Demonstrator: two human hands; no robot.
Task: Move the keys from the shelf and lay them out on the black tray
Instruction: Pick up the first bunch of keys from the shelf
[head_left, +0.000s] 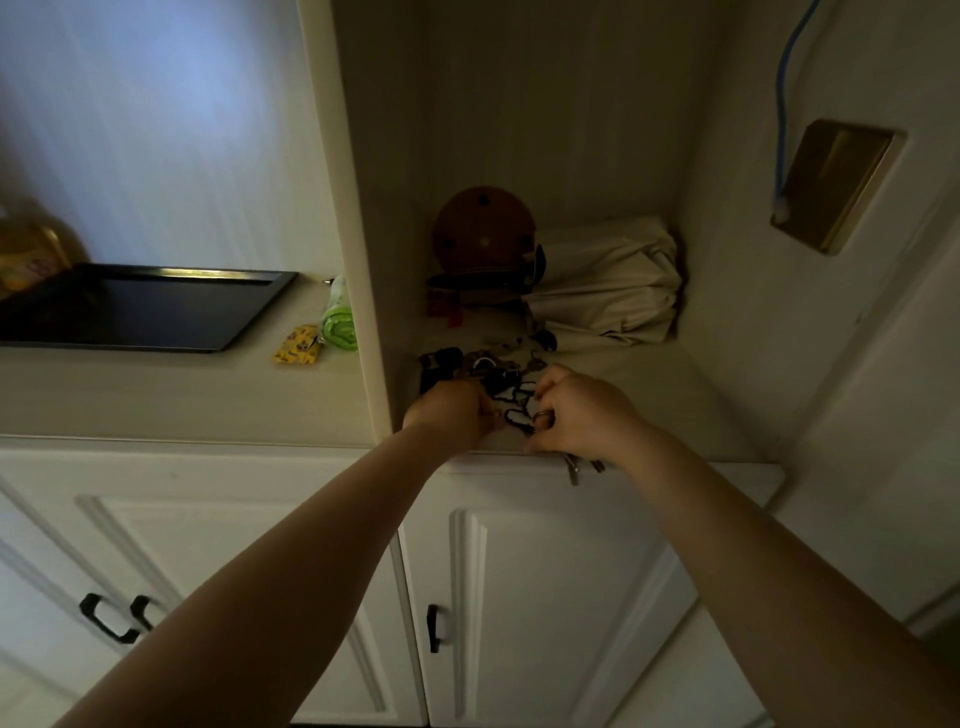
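A dark tangle of keys, rings and black carabiners (506, 382) lies near the front of the shelf (649, 395) inside the cream alcove. My left hand (452, 410) is closed over the left side of the pile. My right hand (582, 410) is closed on a key ring at the right side, and a few metal keys (574, 467) hang from under it over the shelf's front edge. The black tray (140, 309) sits empty on the counter to the left, beyond the alcove's side wall.
A round brown disc (483, 231), a folded beige cloth (608, 280) and small red items (447, 306) fill the back of the shelf. A yellow pouch (297, 345) and green roll (338, 319) lie between tray and alcove wall (363, 260). Cabinet doors (519, 597) hang below.
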